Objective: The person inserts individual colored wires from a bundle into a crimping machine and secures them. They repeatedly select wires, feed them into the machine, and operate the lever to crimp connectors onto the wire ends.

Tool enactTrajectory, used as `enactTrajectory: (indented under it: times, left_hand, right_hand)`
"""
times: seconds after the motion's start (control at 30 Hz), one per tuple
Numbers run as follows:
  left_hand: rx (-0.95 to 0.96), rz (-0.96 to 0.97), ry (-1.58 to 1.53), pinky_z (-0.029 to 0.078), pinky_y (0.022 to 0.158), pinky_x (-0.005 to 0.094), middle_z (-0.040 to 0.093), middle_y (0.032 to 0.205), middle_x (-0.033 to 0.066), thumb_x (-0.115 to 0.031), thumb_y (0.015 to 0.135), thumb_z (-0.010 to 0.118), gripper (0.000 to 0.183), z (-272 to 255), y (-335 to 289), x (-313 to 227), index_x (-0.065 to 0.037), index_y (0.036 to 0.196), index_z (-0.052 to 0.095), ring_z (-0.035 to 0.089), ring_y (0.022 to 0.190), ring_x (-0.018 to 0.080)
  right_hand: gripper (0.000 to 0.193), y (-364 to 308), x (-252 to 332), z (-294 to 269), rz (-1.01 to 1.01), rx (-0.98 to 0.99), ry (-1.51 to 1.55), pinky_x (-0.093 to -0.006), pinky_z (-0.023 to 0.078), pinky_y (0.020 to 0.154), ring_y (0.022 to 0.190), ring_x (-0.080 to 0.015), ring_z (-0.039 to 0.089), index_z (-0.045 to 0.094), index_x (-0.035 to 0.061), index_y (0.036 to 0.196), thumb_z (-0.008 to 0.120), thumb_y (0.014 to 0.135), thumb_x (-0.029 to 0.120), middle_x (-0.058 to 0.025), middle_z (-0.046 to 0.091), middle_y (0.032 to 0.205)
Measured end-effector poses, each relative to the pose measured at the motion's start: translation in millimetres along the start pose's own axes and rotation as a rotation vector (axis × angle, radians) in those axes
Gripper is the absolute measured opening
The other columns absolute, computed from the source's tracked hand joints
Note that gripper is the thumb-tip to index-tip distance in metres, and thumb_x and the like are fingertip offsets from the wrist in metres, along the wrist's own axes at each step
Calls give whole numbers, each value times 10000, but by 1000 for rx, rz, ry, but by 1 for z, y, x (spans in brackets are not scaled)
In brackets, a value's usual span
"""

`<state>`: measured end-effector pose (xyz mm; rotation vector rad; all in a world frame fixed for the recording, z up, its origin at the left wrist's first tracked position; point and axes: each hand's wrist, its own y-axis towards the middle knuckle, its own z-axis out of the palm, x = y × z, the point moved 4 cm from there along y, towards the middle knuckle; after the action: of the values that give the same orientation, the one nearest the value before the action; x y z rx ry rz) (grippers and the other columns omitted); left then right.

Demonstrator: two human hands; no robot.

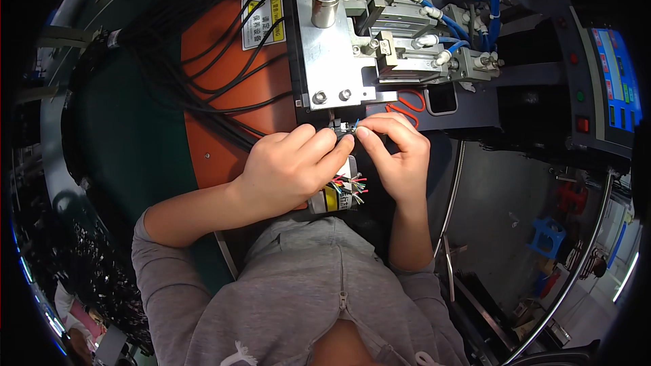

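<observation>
A yellow-and-white rectangular warning label (262,19) sits on the orange panel (217,95) upper left, while both hands — left hand (291,169) and right hand (400,156), fingers closed in pinches — hold a thin blue wire (355,124) under the metal press (339,47), its axis pointing up toward the machine.

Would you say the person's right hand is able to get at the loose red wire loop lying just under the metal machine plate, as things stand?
Probably yes: the red wire loop lies just above the right hand with nothing between them, though that hand's fingertips are pinching a thin wire with the left hand.
</observation>
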<state>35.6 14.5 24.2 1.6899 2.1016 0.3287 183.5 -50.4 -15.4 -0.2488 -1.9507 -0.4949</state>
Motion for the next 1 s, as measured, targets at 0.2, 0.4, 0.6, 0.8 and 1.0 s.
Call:
enactTrajectory:
  times: [0.2, 0.4, 0.6, 0.8, 1.0]
  left_hand:
    - [96, -102, 95, 378, 445, 231, 422, 714, -3, -89, 720, 655, 320, 5, -2, -2, -88, 1039, 687, 456, 588, 101]
    - [106, -121, 98, 386, 448, 235, 415, 700, -1, -72, 719, 656, 322, 4, -1, -2, -86, 1038, 692, 461, 587, 100]
    - [14, -102, 69, 396, 452, 246, 434, 681, 3, -69, 702, 656, 290, 8, -1, 4, -80, 988, 698, 482, 566, 110]
    - [-17, -117, 15, 419, 472, 265, 501, 713, 12, -99, 682, 655, 260, 7, -1, 8, -72, 939, 686, 542, 599, 125]
    - [7, -177, -6, 450, 504, 259, 534, 748, 12, -77, 708, 648, 218, 3, -3, 9, -62, 923, 678, 585, 635, 135]
  right_hand:
    - [55, 0, 11, 14, -125, -35, -279, -359, 436, 621, 681, -277, 532, 595, 20, 742, 649, 751, 13, -99, 580, 725]
    - [68, -3, 5, 19, -182, -150, -220, -349, 435, 623, 676, -264, 529, 581, 17, 727, 644, 751, 10, -92, 573, 722]
    - [65, -9, -31, 28, 288, -89, 309, -271, 395, 579, 612, -142, 498, 567, -3, 740, 605, 792, 7, -65, 560, 677]
    - [42, -6, -27, 24, 246, -77, 162, -268, 447, 622, 656, -144, 570, 621, -11, 823, 630, 796, 21, -77, 610, 733]
    - [90, -1, 0, 20, -197, -211, -139, -316, 479, 682, 735, -249, 596, 624, 1, 795, 666, 722, -34, -104, 634, 783]
